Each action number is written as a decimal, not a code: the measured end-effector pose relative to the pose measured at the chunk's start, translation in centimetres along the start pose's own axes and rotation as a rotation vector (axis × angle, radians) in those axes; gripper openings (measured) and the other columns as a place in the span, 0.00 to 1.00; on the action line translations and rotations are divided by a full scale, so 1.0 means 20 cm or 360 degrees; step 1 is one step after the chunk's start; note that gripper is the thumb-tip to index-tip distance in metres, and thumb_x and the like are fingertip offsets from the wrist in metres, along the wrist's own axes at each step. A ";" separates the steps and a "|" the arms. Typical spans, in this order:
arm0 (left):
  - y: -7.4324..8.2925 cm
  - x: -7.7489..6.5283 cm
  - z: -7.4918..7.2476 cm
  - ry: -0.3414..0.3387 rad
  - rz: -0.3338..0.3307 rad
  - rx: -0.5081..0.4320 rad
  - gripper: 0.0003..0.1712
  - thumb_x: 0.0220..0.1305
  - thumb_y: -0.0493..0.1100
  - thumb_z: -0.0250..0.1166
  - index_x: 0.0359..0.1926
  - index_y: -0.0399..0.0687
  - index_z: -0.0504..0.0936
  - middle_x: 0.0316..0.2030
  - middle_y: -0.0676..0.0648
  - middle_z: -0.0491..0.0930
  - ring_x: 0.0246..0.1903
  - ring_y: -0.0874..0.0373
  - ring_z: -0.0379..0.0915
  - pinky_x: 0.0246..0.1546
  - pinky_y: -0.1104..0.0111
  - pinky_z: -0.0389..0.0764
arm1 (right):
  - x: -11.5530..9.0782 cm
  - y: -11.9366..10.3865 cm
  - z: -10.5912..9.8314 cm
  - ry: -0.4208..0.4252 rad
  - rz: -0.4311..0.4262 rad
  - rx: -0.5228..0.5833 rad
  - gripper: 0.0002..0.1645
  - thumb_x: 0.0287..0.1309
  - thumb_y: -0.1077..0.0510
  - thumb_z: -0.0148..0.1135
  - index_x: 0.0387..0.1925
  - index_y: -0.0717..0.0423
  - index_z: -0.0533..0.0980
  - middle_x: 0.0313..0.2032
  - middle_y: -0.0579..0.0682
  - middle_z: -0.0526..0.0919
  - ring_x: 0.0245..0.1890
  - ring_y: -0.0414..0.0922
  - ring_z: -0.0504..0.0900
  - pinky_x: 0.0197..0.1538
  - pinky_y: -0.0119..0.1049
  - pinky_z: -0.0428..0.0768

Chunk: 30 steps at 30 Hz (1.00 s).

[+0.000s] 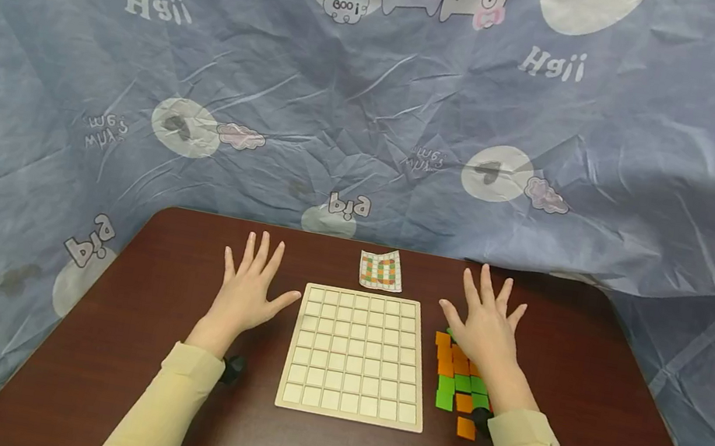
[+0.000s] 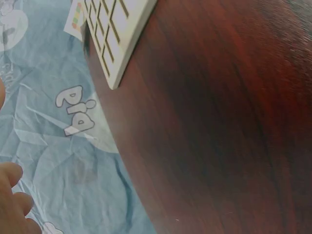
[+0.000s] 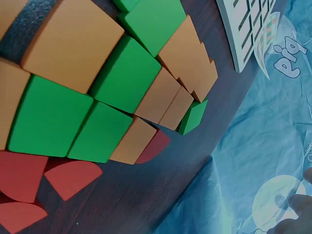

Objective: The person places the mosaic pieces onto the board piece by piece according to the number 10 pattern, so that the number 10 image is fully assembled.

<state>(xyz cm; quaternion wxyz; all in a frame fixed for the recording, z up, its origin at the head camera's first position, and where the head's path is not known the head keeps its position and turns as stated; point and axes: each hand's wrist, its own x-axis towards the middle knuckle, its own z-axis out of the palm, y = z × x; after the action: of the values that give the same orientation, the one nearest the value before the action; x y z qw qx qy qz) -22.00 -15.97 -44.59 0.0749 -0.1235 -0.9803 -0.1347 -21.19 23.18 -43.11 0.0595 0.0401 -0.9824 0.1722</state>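
In the head view, the left hand [image 1: 245, 300] is spread wide, holding nothing, beside a pale grid board [image 1: 352, 364] on the brown table [image 1: 264, 444]; the right hand [image 1: 487, 331], equally spread and holding nothing, partly hides green and orange blocks [image 1: 461, 383] right of the board. A patterned card [image 1: 381, 270] lies beyond it. The left wrist view catches fingertips, the board's corner and the card. In the right wrist view, rounded red blocks [image 3: 73, 176] lie beside the packed green and orange ones.
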 end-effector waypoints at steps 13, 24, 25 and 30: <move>-0.07 -0.05 0.05 -0.0044 -0.0035 -0.0071 0.55 0.63 0.71 0.57 0.79 0.53 0.43 0.79 0.39 0.33 0.77 0.41 0.20 0.70 0.34 0.28 | -0.06 0.08 0.02 0.0035 0.0019 0.0024 0.47 0.69 0.34 0.49 0.78 0.50 0.47 0.78 0.60 0.38 0.75 0.68 0.27 0.65 0.77 0.28; -0.09 -0.10 0.08 -0.0056 -0.0047 -0.0120 0.55 0.63 0.70 0.58 0.79 0.52 0.45 0.78 0.38 0.35 0.77 0.39 0.22 0.70 0.33 0.30 | -0.12 0.16 0.04 0.0004 0.0076 0.0030 0.46 0.69 0.36 0.50 0.78 0.52 0.48 0.78 0.62 0.39 0.75 0.69 0.27 0.65 0.77 0.27; -0.09 -0.10 0.08 -0.0058 -0.0045 -0.0125 0.54 0.63 0.70 0.58 0.79 0.52 0.45 0.78 0.38 0.35 0.77 0.39 0.23 0.70 0.33 0.30 | -0.13 0.16 0.04 0.0006 0.0079 0.0028 0.46 0.69 0.37 0.51 0.78 0.52 0.48 0.78 0.62 0.40 0.75 0.69 0.27 0.65 0.77 0.28; -0.11 -0.14 0.11 -0.0075 -0.0028 -0.0169 0.53 0.63 0.69 0.59 0.79 0.54 0.46 0.78 0.38 0.36 0.77 0.38 0.24 0.70 0.33 0.32 | -0.16 0.21 0.07 -0.0005 0.0098 0.0032 0.45 0.70 0.39 0.52 0.77 0.53 0.50 0.77 0.64 0.42 0.74 0.71 0.28 0.65 0.78 0.29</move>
<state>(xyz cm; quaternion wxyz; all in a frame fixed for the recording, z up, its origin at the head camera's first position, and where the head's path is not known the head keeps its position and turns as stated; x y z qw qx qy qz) -20.22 -17.99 -47.82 0.0438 -0.1220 -0.9743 -0.1842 -18.59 26.93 -46.17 0.0522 0.0105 -0.9815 0.1838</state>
